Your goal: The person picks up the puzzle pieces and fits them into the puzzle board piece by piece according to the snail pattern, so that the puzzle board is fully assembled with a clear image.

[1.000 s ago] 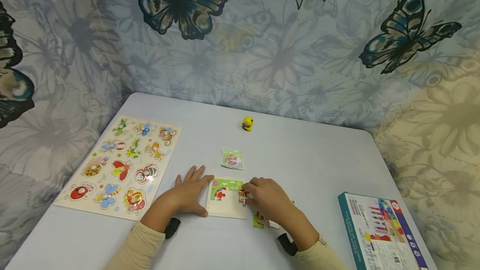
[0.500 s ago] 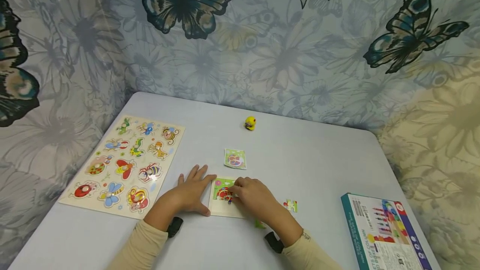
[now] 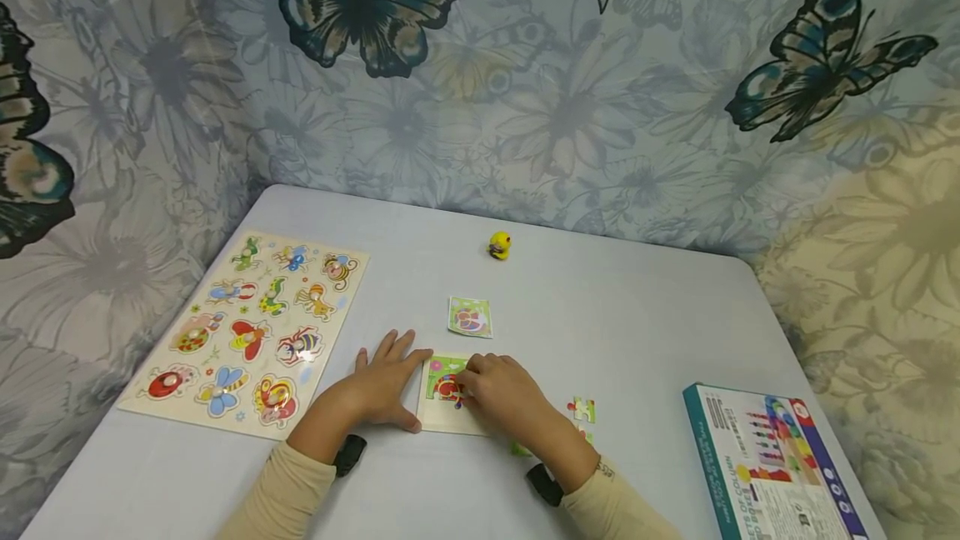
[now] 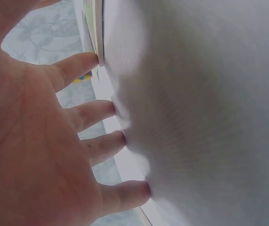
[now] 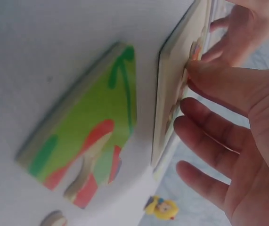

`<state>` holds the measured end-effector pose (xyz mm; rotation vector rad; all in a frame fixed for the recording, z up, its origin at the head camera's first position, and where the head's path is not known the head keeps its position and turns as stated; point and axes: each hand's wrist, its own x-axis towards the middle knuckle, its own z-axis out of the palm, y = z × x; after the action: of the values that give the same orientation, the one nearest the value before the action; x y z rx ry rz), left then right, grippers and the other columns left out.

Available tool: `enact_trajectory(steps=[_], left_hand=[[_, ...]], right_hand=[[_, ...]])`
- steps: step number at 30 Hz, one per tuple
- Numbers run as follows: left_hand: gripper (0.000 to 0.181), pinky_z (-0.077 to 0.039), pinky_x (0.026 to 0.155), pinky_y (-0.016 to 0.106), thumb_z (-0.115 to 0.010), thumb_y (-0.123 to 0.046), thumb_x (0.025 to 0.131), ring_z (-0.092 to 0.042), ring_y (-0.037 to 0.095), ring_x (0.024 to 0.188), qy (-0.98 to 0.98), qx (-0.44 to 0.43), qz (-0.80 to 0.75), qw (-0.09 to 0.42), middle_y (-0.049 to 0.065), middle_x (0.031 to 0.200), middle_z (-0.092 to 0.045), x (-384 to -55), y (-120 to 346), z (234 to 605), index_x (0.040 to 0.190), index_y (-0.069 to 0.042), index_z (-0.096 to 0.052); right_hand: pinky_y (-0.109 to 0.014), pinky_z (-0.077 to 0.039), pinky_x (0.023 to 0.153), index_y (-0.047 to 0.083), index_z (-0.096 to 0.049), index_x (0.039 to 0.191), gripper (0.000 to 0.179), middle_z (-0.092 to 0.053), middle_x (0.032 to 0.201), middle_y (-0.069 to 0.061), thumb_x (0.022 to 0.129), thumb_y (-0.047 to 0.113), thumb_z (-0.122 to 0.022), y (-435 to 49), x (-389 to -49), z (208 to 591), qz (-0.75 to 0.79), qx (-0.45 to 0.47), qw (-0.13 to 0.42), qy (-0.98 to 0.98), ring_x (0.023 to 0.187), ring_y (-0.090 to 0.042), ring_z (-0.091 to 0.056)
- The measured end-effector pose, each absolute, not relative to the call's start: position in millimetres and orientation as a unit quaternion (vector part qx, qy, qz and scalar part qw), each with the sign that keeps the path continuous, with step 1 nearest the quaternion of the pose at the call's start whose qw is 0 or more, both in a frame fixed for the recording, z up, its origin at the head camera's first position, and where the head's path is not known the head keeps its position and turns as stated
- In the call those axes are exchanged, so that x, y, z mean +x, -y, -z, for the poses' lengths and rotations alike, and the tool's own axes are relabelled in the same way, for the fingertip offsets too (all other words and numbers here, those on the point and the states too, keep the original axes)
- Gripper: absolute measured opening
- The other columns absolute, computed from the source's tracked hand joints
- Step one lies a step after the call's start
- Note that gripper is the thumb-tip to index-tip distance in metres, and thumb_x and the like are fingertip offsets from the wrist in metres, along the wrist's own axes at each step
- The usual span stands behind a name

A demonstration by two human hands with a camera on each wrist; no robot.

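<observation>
R hand grip pinches puzzle pc just R of red/green pc on board (contact hidden), w/ spread L hand touching board's L edge.

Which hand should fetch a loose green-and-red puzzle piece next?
Probably the right hand, once free: a puzzle piece lies near its wrist; the left hand touches the square cream board, farther away.

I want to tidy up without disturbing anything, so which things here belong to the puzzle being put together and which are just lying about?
Part of the job:
small puzzle board, touched by left hand
loose puzzle pieces
probably the small picture card

Just lying about, it seems:
large insect board
yellow toy
printed box
</observation>
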<state>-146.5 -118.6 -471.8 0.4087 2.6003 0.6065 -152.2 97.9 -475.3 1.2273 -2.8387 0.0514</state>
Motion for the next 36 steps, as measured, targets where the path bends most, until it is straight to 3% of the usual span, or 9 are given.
enact_trajectory(steps=[10,22,36], left_hand=[[0.098,-0.012,0.106,0.075,-0.091,-0.033,0.061,-0.009,0.044,0.147,-0.936,0.149,-0.232,0.221,0.019,0.159,-0.02,-143.8,111.7,476.3,0.145,-0.015,-0.043],[0.1,-0.01,0.106,0.076,-0.091,-0.032,0.061,-0.007,0.044,0.147,-0.934,0.153,-0.233,0.225,0.019,0.16,-0.018,-145.3,110.3,475.0,0.146,-0.014,-0.042],[0.099,-0.01,0.104,0.078,-0.091,-0.03,0.062,-0.006,0.046,0.146,-0.935,0.153,-0.239,0.212,0.022,0.159,-0.017,-146.7,119.8,470.1,0.146,-0.011,-0.042]], right_hand=[[-0.036,-0.051,0.088,0.018,-0.072,0.106,0.027,-0.067,0.1,0.004,0.081,0.028,-0.078,-118.8,-140.2,472.7,-0.013,0.365,0.012,0.931,0.09,-0.014,-0.062],[-0.044,-0.048,0.096,0.015,-0.073,0.105,0.032,-0.068,0.103,0.001,0.076,0.023,-0.083,-201.5,-120.8,472.0,-0.047,0.234,0.006,0.971,0.099,-0.019,-0.064],[-0.046,-0.051,0.092,0.012,-0.073,0.103,0.03,-0.07,0.105,-0.002,0.075,0.014,-0.083,-245.1,-116.5,476.5,-0.059,0.163,-0.006,0.985,0.101,-0.024,-0.065]])
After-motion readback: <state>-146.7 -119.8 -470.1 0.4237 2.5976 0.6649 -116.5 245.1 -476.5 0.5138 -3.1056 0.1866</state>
